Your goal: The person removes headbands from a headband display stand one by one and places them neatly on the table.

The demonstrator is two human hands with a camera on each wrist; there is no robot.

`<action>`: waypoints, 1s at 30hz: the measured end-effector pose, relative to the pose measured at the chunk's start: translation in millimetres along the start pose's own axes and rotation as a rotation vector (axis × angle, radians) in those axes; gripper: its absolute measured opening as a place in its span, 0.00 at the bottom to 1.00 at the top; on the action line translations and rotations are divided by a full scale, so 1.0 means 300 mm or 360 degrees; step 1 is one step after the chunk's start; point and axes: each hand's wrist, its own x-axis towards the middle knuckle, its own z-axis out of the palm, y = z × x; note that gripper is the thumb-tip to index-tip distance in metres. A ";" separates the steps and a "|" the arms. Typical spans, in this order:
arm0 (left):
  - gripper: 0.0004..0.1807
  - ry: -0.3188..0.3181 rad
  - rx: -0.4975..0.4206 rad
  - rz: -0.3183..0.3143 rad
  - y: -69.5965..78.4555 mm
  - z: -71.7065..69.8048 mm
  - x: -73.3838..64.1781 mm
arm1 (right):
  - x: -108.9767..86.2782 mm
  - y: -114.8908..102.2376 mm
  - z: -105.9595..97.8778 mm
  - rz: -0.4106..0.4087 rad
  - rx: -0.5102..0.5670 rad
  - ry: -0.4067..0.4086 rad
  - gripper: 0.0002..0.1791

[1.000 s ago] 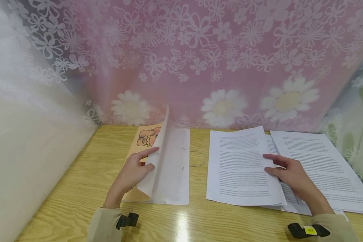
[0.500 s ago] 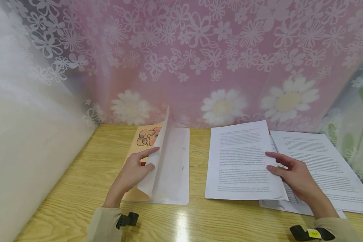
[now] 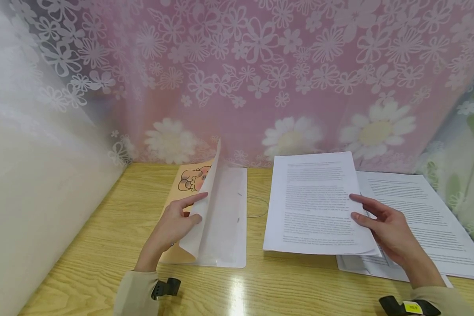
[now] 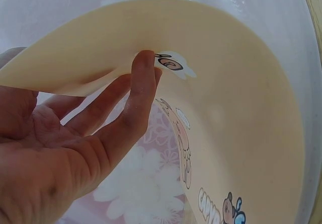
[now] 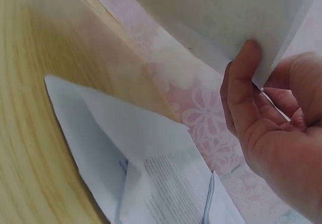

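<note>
On the left of the head view lies a folder [image 3: 226, 228] with a clear inner pocket. Its peach cover [image 4: 241, 78] with cartoon animals is lifted and bent back, showing its white inner side. My left hand [image 3: 177, 226] holds the cover by its free edge, thumb on the inner face and fingers behind. My right hand [image 3: 391, 232] grips printed sheets of paper [image 3: 313, 206] by their right edge. In the right wrist view the fingers press the back of these sheets, which are raised over the table, tilted up at the far end.
More printed papers [image 3: 422, 215] lie fanned out at the right, partly under the held sheets. A thin elastic loop [image 3: 266, 206] runs from the folder's right edge onto the wooden table [image 3: 102, 245]. A pink flowered curtain [image 3: 229, 87] hangs behind.
My right hand has lifted the sheets up off the other papers, and moved slightly right. My left hand and the folder cover have stayed in place.
</note>
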 end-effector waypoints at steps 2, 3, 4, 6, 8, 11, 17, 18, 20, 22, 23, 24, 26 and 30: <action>0.31 -0.0003 0.0006 0.0005 -0.002 0.000 0.000 | 0.000 -0.003 0.011 -0.0028 0.0048 -0.0012 0.33; 0.31 -0.0004 0.0008 0.0002 -0.003 0.000 0.001 | 0.000 -0.005 0.017 -0.0039 0.0063 -0.0016 0.32; 0.31 -0.0005 0.0009 0.0001 -0.004 0.000 0.001 | 0.000 -0.006 0.025 -0.0054 0.0073 -0.0019 0.32; 0.31 -0.0010 0.0006 0.0008 -0.004 0.000 0.001 | 0.002 -0.010 0.041 -0.0081 0.0091 -0.0025 0.32; 0.32 -0.0009 0.0005 0.0010 -0.004 0.000 0.002 | 0.004 -0.014 0.061 -0.0104 0.0103 -0.0035 0.32; 0.32 -0.0004 0.0010 0.0020 -0.004 0.000 0.002 | 0.007 -0.022 0.092 -0.0138 0.0111 -0.0048 0.31; 0.32 0.0005 -0.0006 0.0013 -0.007 0.003 0.003 | 0.016 -0.040 0.155 -0.0150 0.0060 -0.0049 0.30; 0.33 0.0005 -0.0006 0.0019 -0.008 0.003 0.004 | 0.019 -0.042 0.166 -0.0148 0.0058 -0.0048 0.31; 0.33 0.0002 -0.0007 0.0018 -0.008 0.003 0.004 | 0.026 -0.046 0.186 -0.0150 0.0055 -0.0051 0.31; 0.33 -0.0005 -0.0010 0.0032 -0.008 0.001 0.004 | 0.033 -0.047 0.205 -0.0151 0.0052 -0.0056 0.31; 0.33 -0.0005 -0.0009 0.0034 -0.008 0.001 0.003 | 0.037 -0.047 0.215 -0.0154 0.0052 -0.0060 0.31; 0.33 -0.0005 -0.0011 0.0037 -0.008 0.001 0.003 | 0.042 -0.047 0.224 -0.0155 0.0053 -0.0064 0.31; 0.33 -0.0004 -0.0014 0.0032 -0.007 0.000 0.003 | 0.049 -0.045 0.240 -0.0154 0.0067 -0.0074 0.31; 0.32 0.0006 -0.0009 0.0030 -0.006 0.000 0.002 | 0.060 -0.040 0.273 -0.0142 0.0104 -0.0089 0.31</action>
